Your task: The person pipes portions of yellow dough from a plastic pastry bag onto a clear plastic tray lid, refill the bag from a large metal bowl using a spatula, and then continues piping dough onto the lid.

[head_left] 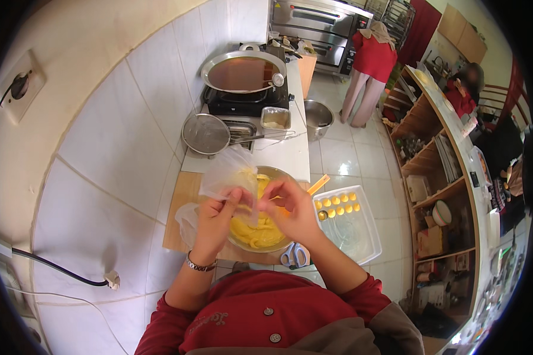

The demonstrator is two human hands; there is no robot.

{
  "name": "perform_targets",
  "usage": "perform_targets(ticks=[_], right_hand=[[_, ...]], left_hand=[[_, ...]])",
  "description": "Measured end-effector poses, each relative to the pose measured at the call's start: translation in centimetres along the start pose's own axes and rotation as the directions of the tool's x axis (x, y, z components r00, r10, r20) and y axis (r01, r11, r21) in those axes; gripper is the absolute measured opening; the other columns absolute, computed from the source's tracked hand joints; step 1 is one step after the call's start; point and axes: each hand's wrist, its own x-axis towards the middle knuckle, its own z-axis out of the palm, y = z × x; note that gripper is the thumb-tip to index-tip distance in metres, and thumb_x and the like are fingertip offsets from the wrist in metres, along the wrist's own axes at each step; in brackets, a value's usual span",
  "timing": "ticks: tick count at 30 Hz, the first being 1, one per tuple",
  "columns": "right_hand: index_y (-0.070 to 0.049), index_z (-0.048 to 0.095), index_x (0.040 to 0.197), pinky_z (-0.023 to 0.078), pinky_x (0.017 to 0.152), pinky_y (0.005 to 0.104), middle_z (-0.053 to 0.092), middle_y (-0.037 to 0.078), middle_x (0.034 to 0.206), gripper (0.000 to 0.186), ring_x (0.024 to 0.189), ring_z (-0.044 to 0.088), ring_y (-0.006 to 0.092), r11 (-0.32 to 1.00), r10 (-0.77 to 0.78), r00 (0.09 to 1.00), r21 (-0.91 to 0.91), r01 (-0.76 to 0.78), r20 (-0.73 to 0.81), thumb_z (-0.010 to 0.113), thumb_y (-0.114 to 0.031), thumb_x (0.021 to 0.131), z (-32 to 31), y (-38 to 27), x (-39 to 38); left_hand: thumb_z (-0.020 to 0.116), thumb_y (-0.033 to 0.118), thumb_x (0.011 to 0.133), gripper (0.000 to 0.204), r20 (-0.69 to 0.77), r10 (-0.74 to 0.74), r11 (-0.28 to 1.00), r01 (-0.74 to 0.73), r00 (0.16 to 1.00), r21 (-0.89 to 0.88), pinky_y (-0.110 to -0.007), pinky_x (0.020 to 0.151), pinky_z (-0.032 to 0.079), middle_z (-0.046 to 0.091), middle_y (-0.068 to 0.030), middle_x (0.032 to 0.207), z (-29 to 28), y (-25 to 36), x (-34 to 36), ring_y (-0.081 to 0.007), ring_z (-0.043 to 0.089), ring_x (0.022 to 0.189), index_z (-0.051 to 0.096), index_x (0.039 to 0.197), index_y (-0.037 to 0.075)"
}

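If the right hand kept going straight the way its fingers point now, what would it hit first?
The right hand points left toward the clear plastic bag over the bowl of yellow batter. Its fingers already seem to pinch the bag; beyond it is the left hand. Depth is uncertain.

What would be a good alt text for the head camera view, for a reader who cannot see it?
Seen from above, a person's left hand and right hand hold a clear plastic bag over a metal bowl of yellow batter on a wooden board. Blue-handled scissors and a clear tray with small yellow pieces lie to the right; a large pan sits on the stove behind.
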Motion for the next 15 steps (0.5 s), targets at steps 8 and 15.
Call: perform_targets(ticks=[8,15], right_hand=[[0.002,0.058,0.095,0.048,0.058,0.0218,0.056,0.005,0.083,0.022,0.067,0.054,0.0090,0.974,0.220,0.940,0.119,-0.194,-0.260,0.061,-0.016,0.084,-0.6,1.5,1.6],[-0.002,0.056,0.098,0.051,0.076,0.0299,0.059,0.005,0.093,0.017,0.080,0.059,0.0140,0.590,0.562,0.821,0.742,-0.319,-0.094,0.050,-0.015,0.091,-2.3,1.9,0.3]], left_hand=[[0.048,0.017,0.091,0.022,0.119,-0.286,0.933,0.304,0.951,-0.194,-0.030,0.075,0.053,0.059,-0.0077,0.102,-0.6,-0.6,0.0,-0.0177,0.060,0.088,0.054,0.106,0.002],[0.043,0.008,0.091,0.023,0.078,-0.401,0.675,0.352,0.913,-0.648,-0.033,0.080,0.053,0.055,-0.0123,0.112,-3.1,-2.6,1.3,-0.0223,0.058,0.099,0.048,0.112,0.000]])
